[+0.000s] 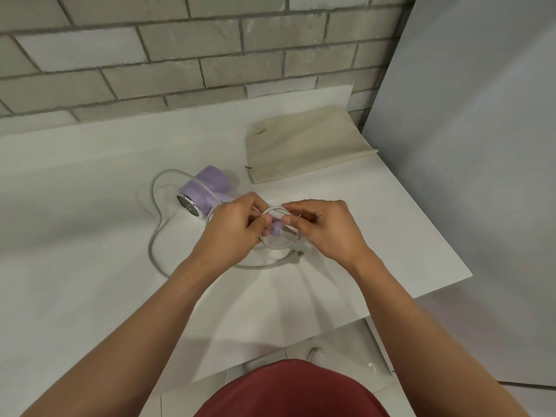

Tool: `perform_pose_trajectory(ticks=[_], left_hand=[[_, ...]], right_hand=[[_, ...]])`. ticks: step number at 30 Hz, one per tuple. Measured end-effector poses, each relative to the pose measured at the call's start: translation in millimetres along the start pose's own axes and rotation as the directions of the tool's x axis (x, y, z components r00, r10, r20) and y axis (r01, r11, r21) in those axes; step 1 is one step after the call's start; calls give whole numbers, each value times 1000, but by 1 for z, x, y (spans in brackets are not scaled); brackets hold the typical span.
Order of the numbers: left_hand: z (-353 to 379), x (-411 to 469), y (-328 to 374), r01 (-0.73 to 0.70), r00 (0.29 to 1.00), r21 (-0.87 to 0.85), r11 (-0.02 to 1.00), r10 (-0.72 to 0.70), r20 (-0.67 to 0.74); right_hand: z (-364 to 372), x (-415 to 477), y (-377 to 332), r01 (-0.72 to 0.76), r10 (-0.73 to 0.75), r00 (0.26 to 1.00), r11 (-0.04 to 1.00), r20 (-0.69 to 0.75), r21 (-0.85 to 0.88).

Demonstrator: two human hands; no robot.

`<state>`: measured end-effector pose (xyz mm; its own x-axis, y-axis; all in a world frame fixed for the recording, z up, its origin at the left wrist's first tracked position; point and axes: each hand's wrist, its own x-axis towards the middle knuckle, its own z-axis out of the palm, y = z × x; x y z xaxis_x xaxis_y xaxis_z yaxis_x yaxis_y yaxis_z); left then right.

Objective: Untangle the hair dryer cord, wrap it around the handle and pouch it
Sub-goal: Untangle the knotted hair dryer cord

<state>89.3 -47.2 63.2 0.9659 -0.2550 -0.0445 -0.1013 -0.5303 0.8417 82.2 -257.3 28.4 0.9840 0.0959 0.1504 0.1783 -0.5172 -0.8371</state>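
A lilac hair dryer point(207, 188) lies on its side on the white counter point(90, 206), its chrome nozzle facing front left. Its grey cord point(155, 233) loops over the body, swings out to the left and curls back under my hands, where the plug point(296, 256) lies on the counter. My left hand point(233, 228) and my right hand point(323, 225) meet over the handle end and each pinches a small loop of the cord between them. Most of the handle is hidden by my left hand. A beige fabric pouch point(304, 145) lies flat behind, to the right.
A grey brick wall point(180, 55) runs along the back of the counter. A pale panel point(481, 145) stands at the right, beside the pouch. The counter's front right edge point(421, 296) slants down toward my body, with floor below it.
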Motion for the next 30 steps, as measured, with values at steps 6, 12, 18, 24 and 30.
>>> perform_pose_trajectory(ticks=[6, 12, 18, 24, 30], left_hand=[[-3, 12, -1, -54, 996, 267, 962, 69, -47], [-13, 25, -8, -31, 998, 344, 938, 50, -47], [-7, 33, -8, -98, 994, 390, 916, 110, -9], [0, 30, 10, -214, 969, 451, 866, 246, -12], [-9, 31, 15, -225, 974, 477, 850, 186, 128]], right_hand=[[9, -6, 0, 119, -131, 965, 991, -227, -66], [-3, -5, -1, 13, 99, 956, 925, -275, 380], [-26, 1, 0, -105, 118, 945, 993, -305, 58], [-19, 11, -41, 233, -293, 956, 715, 20, -659], [-31, 17, -36, 251, -303, 953, 814, -14, -524]])
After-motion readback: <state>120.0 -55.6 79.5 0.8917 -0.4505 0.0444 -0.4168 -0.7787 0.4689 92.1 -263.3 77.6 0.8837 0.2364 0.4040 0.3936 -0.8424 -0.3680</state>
